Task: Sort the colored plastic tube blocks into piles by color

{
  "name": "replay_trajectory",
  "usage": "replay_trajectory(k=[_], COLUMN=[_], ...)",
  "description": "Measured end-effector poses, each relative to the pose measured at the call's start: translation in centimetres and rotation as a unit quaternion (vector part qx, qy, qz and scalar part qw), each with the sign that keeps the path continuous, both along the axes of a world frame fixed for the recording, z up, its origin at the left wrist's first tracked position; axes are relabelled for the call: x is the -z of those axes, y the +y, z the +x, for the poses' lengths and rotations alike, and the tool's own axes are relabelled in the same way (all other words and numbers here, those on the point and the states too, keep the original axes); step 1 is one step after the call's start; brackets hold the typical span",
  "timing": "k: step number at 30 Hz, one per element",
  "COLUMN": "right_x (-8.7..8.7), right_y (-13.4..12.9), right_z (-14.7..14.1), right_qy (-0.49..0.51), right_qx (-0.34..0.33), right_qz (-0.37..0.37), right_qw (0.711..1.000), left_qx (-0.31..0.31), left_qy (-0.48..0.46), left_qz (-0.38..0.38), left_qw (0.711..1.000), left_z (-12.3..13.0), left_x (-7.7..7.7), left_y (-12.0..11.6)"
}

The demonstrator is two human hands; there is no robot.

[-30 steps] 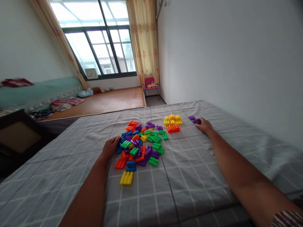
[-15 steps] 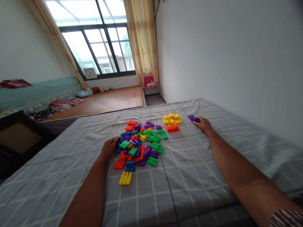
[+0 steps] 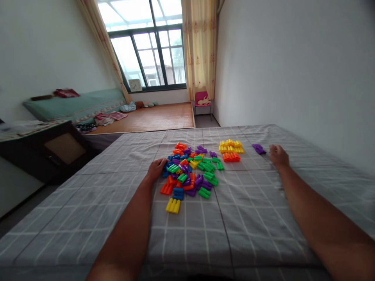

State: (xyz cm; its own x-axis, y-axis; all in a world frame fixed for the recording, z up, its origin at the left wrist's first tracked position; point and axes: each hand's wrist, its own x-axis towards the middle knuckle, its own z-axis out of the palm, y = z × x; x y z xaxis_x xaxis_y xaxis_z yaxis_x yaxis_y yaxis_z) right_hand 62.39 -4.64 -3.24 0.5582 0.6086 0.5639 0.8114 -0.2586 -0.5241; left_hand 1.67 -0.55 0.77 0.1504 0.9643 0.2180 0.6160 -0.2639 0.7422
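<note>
Small plastic pieces shaped like joined tubes lie in a mixed pile (image 3: pixel 187 168) of green, blue, orange, purple and yellow. At its left edge rests my left hand (image 3: pixel 157 169), fingers laid against blue pieces (image 3: pixel 168 168), with no piece visibly gripped. My right hand (image 3: pixel 279 156) is just right of a small purple group (image 3: pixel 259 148) and apart from it. Its fingers are loosely bent and hold nothing that I can see. Left of the purple group are yellow pieces in rows (image 3: pixel 231 146), with an orange row (image 3: pixel 231 157) in front of them.
A grey checked cloth (image 3: pixel 252 218) covers the surface under the pieces. One yellow piece (image 3: pixel 173 206) lies nearest me, in front of the pile. A white wall (image 3: pixel 299 70) runs along the right. Beyond are a mat-topped bed (image 3: pixel 158 117), a pink chair (image 3: pixel 202 99) and a dark cabinet (image 3: pixel 58 150).
My right hand has let go of the purple pieces and moved right, away from them. My left hand stays at the pile. The view has turned left.
</note>
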Motion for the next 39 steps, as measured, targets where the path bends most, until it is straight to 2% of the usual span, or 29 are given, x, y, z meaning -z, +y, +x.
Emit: replay_trajectory(k=[2,3,4,6,7,9,11,13,15,18,22,25,28,31,34,39], right_x=[-1.3,-2.3,-3.4,-5.6,-6.5,-7.9,-8.4,-8.2,-7.6,-6.8,-6.6,-7.2,-7.9,-8.2,-7.9,-7.4], right_y=[0.0,-0.1,-0.1,-0.2,-0.1,0.4,1.6,3.3,5.3,7.9,9.2,8.6,6.9,4.5,1.9,-1.3], right_z=[-1.9,-3.6,-5.8,-11.3,-14.3,-20.5,-26.0,-30.4,-33.5,-36.0,-35.6,-33.0,-29.5,-26.2,-24.0,-21.7], right_qy=[-0.034,-0.053,-0.079,-0.107,-0.121,-0.157,-0.188,-0.203,-0.203,-0.186,-0.105,0.060,0.261,0.393,0.445,0.459], right_qx=[0.002,-0.018,-0.062,-0.186,-0.260,-0.400,-0.490,-0.514,-0.497,-0.467,-0.488,-0.503,-0.517,-0.513,-0.504,-0.535], right_qz=[0.058,0.079,0.093,0.068,0.035,-0.033,-0.079,-0.110,-0.135,-0.179,-0.196,-0.167,-0.154,-0.142,-0.130,-0.144], right_qw=[0.998,0.995,0.991,0.974,0.958,0.903,0.847,0.827,0.833,0.846,0.844,0.846,0.801,0.750,0.729,0.695], left_qx=[-0.002,-0.003,-0.003,-0.003,-0.003,0.000,0.003,0.007,0.009,0.014,0.018,0.011,0.009,0.005,0.003,-0.003], left_qy=[0.000,0.003,0.007,0.015,0.017,0.016,0.011,0.007,0.002,-0.008,-0.014,-0.006,0.007,0.013,0.011,0.014], left_qz=[0.003,0.005,0.008,0.013,0.016,0.020,0.023,0.024,0.026,0.034,0.037,0.027,0.024,0.010,0.000,-0.009], left_qw=[1.000,1.000,1.000,1.000,1.000,1.000,1.000,1.000,1.000,0.999,0.999,1.000,1.000,1.000,1.000,1.000], left_z=[0.2,0.2,0.2,0.2,0.2,0.1,0.0,-0.1,-0.2,-0.3,-0.2,-0.2,-0.1,-0.1,-0.1,0.0], left_x=[0.0,0.0,0.0,0.1,0.3,0.6,1.0,1.3,1.6,1.8,1.8,1.5,1.1,0.7,0.4,0.0], left_y=[-0.1,-0.1,-0.1,0.0,0.2,0.4,0.7,0.8,0.9,1.0,1.2,1.1,0.9,0.8,0.7,0.4])
